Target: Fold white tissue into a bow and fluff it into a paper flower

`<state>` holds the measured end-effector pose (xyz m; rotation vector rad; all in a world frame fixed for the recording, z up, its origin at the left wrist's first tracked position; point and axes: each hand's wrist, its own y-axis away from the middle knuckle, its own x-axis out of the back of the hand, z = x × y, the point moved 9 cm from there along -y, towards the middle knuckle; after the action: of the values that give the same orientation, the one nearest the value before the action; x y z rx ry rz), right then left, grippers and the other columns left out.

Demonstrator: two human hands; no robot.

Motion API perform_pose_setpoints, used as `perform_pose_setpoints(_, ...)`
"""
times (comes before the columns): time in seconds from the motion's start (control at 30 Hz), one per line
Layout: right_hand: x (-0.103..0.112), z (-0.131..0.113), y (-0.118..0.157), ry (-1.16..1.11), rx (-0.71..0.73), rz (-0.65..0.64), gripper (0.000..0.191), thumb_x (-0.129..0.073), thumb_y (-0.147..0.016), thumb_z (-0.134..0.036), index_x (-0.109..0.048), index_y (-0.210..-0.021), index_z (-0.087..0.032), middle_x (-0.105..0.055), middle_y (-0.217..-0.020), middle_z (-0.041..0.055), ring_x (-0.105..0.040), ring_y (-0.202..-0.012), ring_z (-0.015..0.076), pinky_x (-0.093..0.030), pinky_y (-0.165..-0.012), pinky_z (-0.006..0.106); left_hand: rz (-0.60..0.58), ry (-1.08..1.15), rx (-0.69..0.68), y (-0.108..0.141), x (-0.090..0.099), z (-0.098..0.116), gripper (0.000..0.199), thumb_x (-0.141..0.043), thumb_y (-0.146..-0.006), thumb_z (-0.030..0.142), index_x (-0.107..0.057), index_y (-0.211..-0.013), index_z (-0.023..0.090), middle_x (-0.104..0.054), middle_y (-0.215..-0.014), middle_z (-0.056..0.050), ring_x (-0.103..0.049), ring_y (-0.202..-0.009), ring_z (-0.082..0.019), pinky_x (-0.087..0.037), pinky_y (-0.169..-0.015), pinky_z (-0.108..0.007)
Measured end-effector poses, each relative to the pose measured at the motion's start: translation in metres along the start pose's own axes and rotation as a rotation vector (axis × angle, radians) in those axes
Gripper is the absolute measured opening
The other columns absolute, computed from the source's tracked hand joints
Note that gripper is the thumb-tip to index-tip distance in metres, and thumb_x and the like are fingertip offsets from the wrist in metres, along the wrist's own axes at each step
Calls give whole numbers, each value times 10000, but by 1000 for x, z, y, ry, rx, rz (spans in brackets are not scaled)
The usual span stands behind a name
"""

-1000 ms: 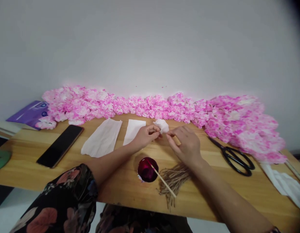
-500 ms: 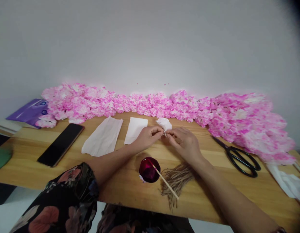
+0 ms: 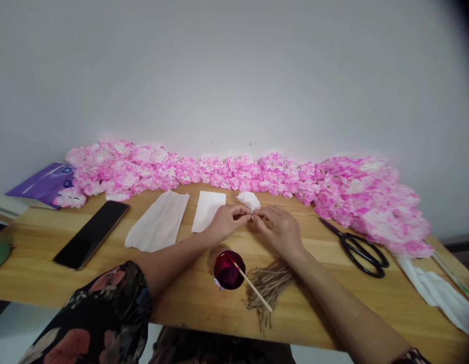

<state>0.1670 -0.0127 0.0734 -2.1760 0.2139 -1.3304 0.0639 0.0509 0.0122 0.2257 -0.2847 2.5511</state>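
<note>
A white tissue-paper flower (image 3: 249, 200) is gathered at its base between my two hands, its puffed end pointing away from me. My left hand (image 3: 227, 222) pinches the gathered base from the left with thumb and finger. From the right, my right hand (image 3: 280, 228) pinches at the same spot, where a bit of thin string seems to show. Close below stands a small cup of dark magenta liquid (image 3: 229, 271) with a thin wooden stick (image 3: 257, 293) leaning out of it. A bundle of brown twine pieces (image 3: 272, 280) lies beside the cup, partly under my right wrist.
Pink-and-white paper flowers (image 3: 234, 172) line the wall side of the wooden table (image 3: 196, 308). White tissue sheets (image 3: 158, 222), a phone (image 3: 91, 235) and a purple packet (image 3: 41, 184) lie left. Black scissors (image 3: 361, 253) and crumpled white tissue (image 3: 439, 293) lie right.
The view has shifted a little, so everything sits slightly lower and further left. Both hands keep their pinch on the base of the paper flower, with only small finger movement.
</note>
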Motion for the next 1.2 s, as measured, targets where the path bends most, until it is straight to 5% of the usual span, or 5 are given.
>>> perform_pose_setpoints(0.57, -4, 3, 0, -139, -87, -34, 108, -584, -863, -267, -682, -853, -222, -695, -788, 27, -602, -750, 191, -438, -684, 306, 41, -39, -22, 2, 4, 1, 102, -560, -779, 190, -649, -767, 141, -646, -719, 7, -559, -675, -102, -407, -635, -192)
perform_pose_setpoints(0.93, -18, 38, 5, -358, -382, -64, 159, -567, -829, -304, -698, -804, -218, -706, -774, 16, -618, -685, 180, -449, -608, 277, 21, 141, 127, 2, 4, 0, 145, -614, -764, 274, -627, -754, 130, -663, -708, -18, -587, -659, -108, -445, -633, -211)
perform_pose_setpoints(1.2, 0, 28, 0, -167, -296, -52, 164, -564, -838, -322, -689, -837, -215, -689, -777, 27, -603, -705, 183, -432, -621, 286, 33, 211, 155, 0, 4, -6, 197, -656, -738, 322, -621, -768, 131, -661, -710, -14, -612, -667, -105, -469, -627, -206)
